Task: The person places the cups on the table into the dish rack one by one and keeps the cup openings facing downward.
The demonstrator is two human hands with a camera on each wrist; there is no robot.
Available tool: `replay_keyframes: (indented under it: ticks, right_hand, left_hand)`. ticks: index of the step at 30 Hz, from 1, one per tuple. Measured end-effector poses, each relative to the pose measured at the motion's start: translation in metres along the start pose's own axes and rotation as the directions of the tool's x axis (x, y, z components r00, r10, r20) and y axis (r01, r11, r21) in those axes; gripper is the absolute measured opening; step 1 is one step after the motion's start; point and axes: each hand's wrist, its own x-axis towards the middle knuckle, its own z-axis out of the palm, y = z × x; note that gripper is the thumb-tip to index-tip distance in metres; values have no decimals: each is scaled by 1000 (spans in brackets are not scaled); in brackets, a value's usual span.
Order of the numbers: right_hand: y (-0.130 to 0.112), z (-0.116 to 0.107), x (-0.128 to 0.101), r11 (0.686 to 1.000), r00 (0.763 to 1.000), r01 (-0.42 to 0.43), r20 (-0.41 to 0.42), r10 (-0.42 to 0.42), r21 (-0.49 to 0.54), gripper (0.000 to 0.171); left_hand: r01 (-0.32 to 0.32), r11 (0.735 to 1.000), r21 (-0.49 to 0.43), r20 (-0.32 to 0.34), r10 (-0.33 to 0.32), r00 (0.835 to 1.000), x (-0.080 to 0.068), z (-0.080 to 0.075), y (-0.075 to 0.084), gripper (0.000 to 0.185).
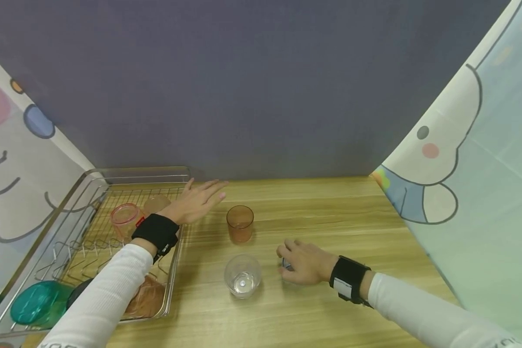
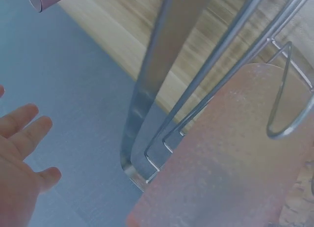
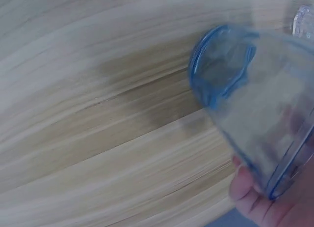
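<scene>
The blue cup (image 3: 255,109) sits inside my right hand (image 1: 304,263), tilted well over, its base pointing away from my palm and its rim back against my fingertips (image 3: 243,185); the fingers are curled over it, so in the head view only a sliver of blue shows under the knuckles. It hangs just above the wooden table (image 1: 330,217), and I cannot tell whether it touches the boards. Just beyond my right fingertips, toward my left arm, stands a clear glass (image 1: 242,275), upright and apart from the hand. Farther out from those fingers, nearer the wall, an amber cup (image 1: 240,224) stands upright. My left hand (image 1: 197,200) hovers with its fingers spread and straight, holding nothing, its fingertips reaching toward the amber cup without touching it. Under that wrist lies the metal dish rack (image 1: 91,183), and a pink cup (image 1: 124,220) rests in it just behind the heel of the hand. Back along my left forearm, at the near end of the rack, a teal lid (image 1: 36,302) lies flat, beside a brownish piece (image 1: 145,297) of ware I cannot identify.
</scene>
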Motion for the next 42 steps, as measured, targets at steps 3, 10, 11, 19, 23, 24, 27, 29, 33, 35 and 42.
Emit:
replay_keyframes:
  ticks: [3, 10, 11, 19, 23, 24, 27, 29, 33, 35, 42]
  right_hand:
    - [2, 2, -2, 1000, 999, -22, -33, 22, -11, 29]
    - [4, 10, -5, 999, 995, -35, -92, 34, -14, 26]
    - [4, 12, -5, 999, 995, -36, -98, 34, -15, 25]
    - [7, 17, -5, 994, 985, -108, -134, 105, -12, 22]
    - [8, 21, -5, 990, 977, -143, -159, 141, 2, 18]
    - [8, 22, -4, 988, 974, -152, -168, 151, 10, 17]
    - [8, 24, -2, 982, 964, -184, -186, 188, 43, 16]
    - [7, 24, 2, 978, 957, -198, -203, 208, 69, 15]
    - [6, 19, 11, 964, 942, -223, -222, 251, 144, 16]
    - [7, 14, 17, 953, 935, -236, -223, 276, 191, 17]
    - [8, -3, 34, 909, 904, -256, -251, 345, 329, 25]
  left_hand:
    - [5, 1000, 1, -8, -5, 1000, 0, -1, -1, 55]
    - [33, 998, -58, -37, -36, 999, -3, -3, -5, 56]
    - [37, 997, -61, -40, -40, 998, -3, -4, -5, 56]
    - [56, 993, -101, -84, -64, 994, -4, -8, -12, 58]
    - [63, 990, -125, -93, -75, 993, -4, -13, -16, 58]
    - [65, 989, -129, -96, -78, 992, -4, -14, -18, 57]
    - [70, 988, -137, -115, -86, 990, -5, -18, -20, 57]
    - [71, 987, -142, -131, -90, 987, -6, -22, -21, 57]
    - [67, 986, -153, -164, -92, 982, -7, -30, -21, 55]
    - [61, 986, -157, -177, -89, 980, -8, -35, -21, 55]
    - [56, 986, -156, -209, -88, 974, -10, -50, -20, 53]
